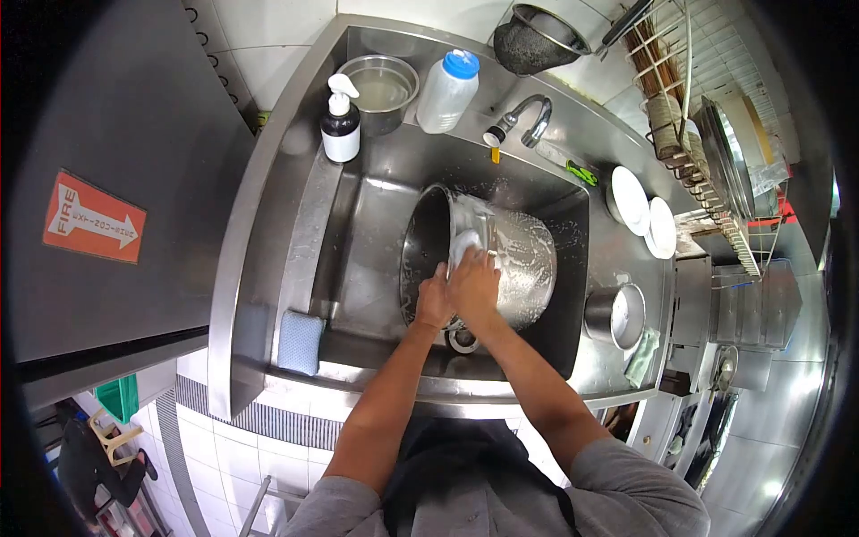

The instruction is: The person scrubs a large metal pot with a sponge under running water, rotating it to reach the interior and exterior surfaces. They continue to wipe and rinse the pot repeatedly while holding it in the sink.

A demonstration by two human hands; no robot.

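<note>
A large metal pot (528, 268) lies on its side in the steel sink (358, 268), its opening facing left and soap suds over its outer wall. My left hand (434, 300) is closed on the pot's rim at the near side. Beside it, my right hand (474, 282) presses a whitish scrubbing pad or cloth (463, 244), partly hidden by the fingers, against the pot's outside just behind the rim. A round handle (463, 341) shows below my hands.
Behind the sink stand a pump bottle (341, 134), a metal bowl (380, 94), a blue-lidded jar (447, 94) and the faucet (523, 118). White bowls (629, 199) and a small pot (616, 317) sit right. A blue sponge (301, 342) rests front left. A person (94, 465) is at lower left.
</note>
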